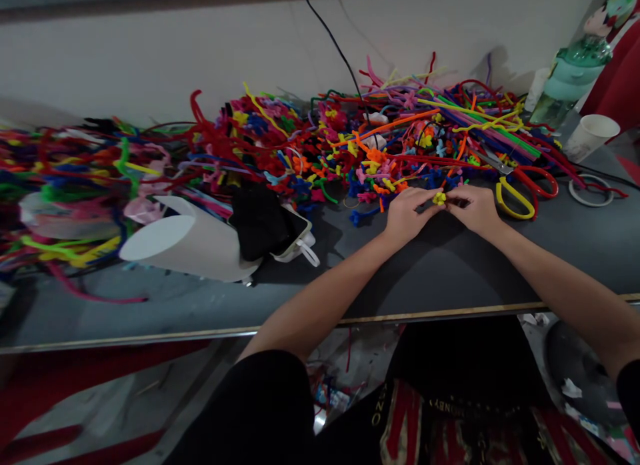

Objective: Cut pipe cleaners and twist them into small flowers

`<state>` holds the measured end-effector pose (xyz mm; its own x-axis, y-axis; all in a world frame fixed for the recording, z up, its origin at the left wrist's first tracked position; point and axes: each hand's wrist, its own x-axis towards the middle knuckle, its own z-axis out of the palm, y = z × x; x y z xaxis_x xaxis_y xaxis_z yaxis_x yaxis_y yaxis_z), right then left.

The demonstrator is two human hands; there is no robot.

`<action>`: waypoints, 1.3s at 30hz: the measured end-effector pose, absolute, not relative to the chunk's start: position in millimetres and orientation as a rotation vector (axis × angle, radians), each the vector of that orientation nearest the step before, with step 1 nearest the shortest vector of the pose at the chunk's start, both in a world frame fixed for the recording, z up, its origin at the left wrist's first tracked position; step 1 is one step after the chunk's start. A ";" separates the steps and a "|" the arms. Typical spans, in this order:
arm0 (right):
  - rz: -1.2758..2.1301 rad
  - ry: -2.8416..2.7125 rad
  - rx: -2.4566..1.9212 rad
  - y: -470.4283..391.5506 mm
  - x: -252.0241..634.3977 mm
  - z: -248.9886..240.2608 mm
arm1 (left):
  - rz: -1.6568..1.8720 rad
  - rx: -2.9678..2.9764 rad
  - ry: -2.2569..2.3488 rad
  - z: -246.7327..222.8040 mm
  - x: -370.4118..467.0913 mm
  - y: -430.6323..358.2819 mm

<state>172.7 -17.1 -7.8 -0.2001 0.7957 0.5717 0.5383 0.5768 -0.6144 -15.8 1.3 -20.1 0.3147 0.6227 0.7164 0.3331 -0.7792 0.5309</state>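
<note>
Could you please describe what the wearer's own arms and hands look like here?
The left hand and right hand are ungloved, and both forearms are bare, with no watch or bracelet visible. The left sleeve and right sleeve are plain black and short, ending near the elbows.

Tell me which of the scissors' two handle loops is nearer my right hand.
The yellow loop: it lies just beside your right hand, which pinches a small yellow piece with your left hand. The red loop sits farther right.
</note>
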 end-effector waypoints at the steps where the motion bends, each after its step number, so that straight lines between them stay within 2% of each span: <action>1: 0.320 -1.897 -1.080 -17.3 172.4 -7.5 | 1.469 2.305 0.865 -20.6 -15.8 1.8; 14: 0.268 -1.987 -1.140 -18.9 170.6 -6.9 | 1.522 2.252 0.837 -18.2 -15.6 2.3; 22: 0.157 -1.961 -1.167 -25.2 168.3 -3.7 | 1.388 2.113 1.121 -25.1 -18.9 3.2; 29: -0.100 -2.096 -1.071 -29.7 164.7 -2.6 | 1.390 2.219 1.039 -19.4 -16.8 -2.0; 39: -0.034 -2.094 -0.985 -25.4 171.9 0.7 | 1.169 2.295 0.874 -19.4 -13.0 -3.3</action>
<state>171.9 -25.4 0.7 -0.3730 0.6353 0.6762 0.6567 0.6956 -0.2912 -13.0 -3.3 -19.4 0.4493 0.6945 0.5620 0.3422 -0.7149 0.6098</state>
